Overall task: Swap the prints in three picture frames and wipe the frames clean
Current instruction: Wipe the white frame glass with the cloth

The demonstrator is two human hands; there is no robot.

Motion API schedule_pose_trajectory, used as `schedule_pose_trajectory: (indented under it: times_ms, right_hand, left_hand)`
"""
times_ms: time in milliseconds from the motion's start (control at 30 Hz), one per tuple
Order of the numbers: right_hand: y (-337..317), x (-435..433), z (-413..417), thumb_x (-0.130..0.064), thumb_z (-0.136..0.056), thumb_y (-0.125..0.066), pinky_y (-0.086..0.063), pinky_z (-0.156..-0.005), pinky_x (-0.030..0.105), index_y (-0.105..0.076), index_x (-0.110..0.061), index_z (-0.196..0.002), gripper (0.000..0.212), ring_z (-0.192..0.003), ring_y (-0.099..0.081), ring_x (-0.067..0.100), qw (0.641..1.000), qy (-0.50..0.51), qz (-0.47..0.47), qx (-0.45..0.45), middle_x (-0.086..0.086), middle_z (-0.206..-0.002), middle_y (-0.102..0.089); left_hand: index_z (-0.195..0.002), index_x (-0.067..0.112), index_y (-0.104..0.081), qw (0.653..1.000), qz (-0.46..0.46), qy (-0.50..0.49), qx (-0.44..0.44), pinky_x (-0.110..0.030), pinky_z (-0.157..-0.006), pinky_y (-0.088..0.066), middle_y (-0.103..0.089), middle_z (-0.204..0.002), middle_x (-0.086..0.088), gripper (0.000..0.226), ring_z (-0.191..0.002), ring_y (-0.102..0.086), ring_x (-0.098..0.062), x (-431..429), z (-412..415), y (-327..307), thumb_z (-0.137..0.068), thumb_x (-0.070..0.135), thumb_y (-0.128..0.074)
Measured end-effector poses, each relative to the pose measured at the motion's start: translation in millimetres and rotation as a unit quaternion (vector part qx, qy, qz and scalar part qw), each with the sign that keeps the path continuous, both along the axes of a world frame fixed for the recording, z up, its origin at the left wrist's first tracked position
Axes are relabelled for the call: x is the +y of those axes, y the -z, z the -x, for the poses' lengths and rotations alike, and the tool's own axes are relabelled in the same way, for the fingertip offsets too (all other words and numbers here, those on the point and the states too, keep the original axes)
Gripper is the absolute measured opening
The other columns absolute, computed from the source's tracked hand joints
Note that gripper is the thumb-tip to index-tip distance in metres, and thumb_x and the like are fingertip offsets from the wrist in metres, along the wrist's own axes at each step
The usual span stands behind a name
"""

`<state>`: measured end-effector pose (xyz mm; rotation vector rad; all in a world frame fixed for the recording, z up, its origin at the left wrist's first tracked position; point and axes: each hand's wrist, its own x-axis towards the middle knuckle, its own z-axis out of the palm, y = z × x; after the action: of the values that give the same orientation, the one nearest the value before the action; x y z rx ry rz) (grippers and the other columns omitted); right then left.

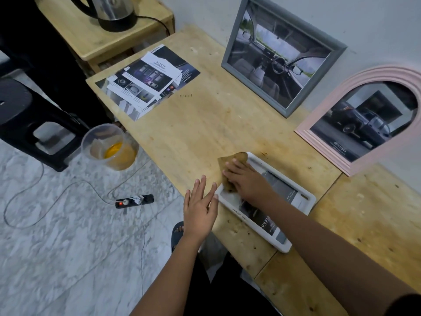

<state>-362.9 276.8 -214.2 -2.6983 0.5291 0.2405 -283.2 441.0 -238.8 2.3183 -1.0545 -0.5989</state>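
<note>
Hands: right hand (246, 179) flat, fingers straight, pressing brown cloth (229, 160) on white frame (306, 199). Left hand (200, 208) spread, holding nothing, fingertips at frame's left corner.

Frame lies flat, right by front edge of surface (205, 124). I'd brace that corner and wipe away from the edge, else it probably skates off.

Open room toward prints (148, 80). Grey frame (252, 90) and pink arch frame (323, 115) lean at wall behind, so watch elbow.

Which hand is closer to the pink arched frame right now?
Right. The right hand presses a cloth on the white frame, just short of the pink arched frame; the left hand is farther off, past the white frame's opposite edge.
</note>
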Motion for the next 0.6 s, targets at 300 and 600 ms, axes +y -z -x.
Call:
schedule_pose_trajectory:
  times_ms: [300, 600]
  right_hand:
    - [3, -37, -5, -0.007, -0.097, -0.035, -0.007, -0.117, 0.038, -0.035, -0.023, -0.142, 0.048, -0.144, -0.018, 0.022, 0.976, 0.21, 0.047, 0.023, -0.001, -0.156, -0.023]
    - [15, -40, -7, 0.001, -0.095, -0.04, -0.036, -0.105, 0.034, -0.051, -0.018, -0.134, 0.045, -0.14, -0.028, 0.023, 0.957, 0.275, -0.061, -0.075, 0.004, -0.149, -0.038]
  left_hand:
    - [-0.139, 0.037, -0.039, 1.0, -0.01, -0.003, 0.01, -0.009, -0.106, 0.021, -0.002, -0.151, 0.021, 0.051, -0.137, 0.009, 0.01, -1, 0, -4, -0.093, 0.047, -0.019]
    - [-0.119, 0.015, -0.059, 0.999, -0.026, 0.014, -0.012, -0.03, -0.075, -0.045, -0.05, -0.121, 0.001, 0.031, -0.111, -0.047, -0.016, -26, -15, -33, -0.095, 0.03, -0.047]
